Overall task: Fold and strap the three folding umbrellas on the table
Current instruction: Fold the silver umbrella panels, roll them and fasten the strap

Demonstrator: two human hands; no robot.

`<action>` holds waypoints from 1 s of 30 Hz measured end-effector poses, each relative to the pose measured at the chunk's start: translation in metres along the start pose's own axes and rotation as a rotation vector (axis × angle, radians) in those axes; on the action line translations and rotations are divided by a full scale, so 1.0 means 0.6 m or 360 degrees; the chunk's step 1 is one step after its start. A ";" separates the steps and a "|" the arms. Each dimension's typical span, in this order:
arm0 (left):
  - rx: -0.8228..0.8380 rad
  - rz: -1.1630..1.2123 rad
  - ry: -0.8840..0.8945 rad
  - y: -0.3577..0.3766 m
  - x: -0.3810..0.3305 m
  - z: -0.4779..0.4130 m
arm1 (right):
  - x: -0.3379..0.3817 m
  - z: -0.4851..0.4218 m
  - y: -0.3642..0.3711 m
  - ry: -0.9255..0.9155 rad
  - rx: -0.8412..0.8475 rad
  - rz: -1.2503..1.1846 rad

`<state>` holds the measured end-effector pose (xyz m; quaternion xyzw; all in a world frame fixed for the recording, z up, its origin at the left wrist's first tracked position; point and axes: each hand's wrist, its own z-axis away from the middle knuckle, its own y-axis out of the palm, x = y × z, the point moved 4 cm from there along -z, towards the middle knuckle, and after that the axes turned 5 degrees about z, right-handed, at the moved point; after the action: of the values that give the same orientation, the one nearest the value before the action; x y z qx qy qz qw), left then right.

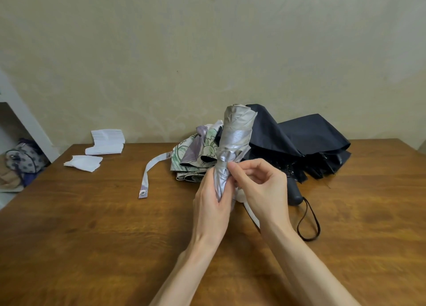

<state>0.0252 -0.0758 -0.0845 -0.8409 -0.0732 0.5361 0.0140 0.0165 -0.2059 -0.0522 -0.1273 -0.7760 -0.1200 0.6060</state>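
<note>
The left hand (212, 197) has its fingers curled round the lower part of a rolled, shiny silver folding umbrella (237, 135), holding it off the brown wooden table (92, 236). The right hand (260, 185) pinches the silver cloth with thumb and forefinger at the gathered waist just above the left hand's grip. Whether the strap's end sits in that pinch cannot be told.

The umbrella's long axis runs up and away from both hands, tipped slightly to the right, with its blunt top toward the wall. A lighter band crosses the roll above the pinch, so the right hand is the nearer one to finish any strapping, judging by its place.

Just behind the roll lies a floral-print green and lilac folding umbrella (196, 153), loosely collapsed, with its long white closure strap (149, 174) trailing left across the table. To the right a black fabric folding umbrella (299, 144) sprawls unfolded, its dark handle (294, 192) and cord wrist loop (309, 222) close beside the right forearm. Both appear to need folding.

Far left sit white paper stacks (106, 142).
</note>
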 end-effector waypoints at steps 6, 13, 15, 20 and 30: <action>0.0071 0.0138 -0.0105 0.000 0.010 0.001 | -0.004 -0.005 -0.005 0.0248 0.0070 -0.0179; 0.0193 0.0314 -0.0225 0.002 0.001 0.007 | -0.017 -0.019 -0.015 0.0407 0.0219 -0.0194; 0.0204 0.0326 -0.0223 0.004 0.001 0.008 | -0.019 -0.021 -0.016 0.0401 0.0245 -0.0200; 0.0194 0.0423 -0.0310 0.009 0.003 0.010 | -0.018 -0.018 -0.017 0.0361 0.0281 -0.0159; 0.0344 0.0563 -0.0353 0.013 -0.012 0.009 | -0.008 -0.004 0.001 0.0292 0.0362 -0.0175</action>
<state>0.0185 -0.0849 -0.0812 -0.7703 0.1321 0.6239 0.0016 0.0203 -0.2067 -0.0564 -0.0035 -0.7317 -0.0755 0.6774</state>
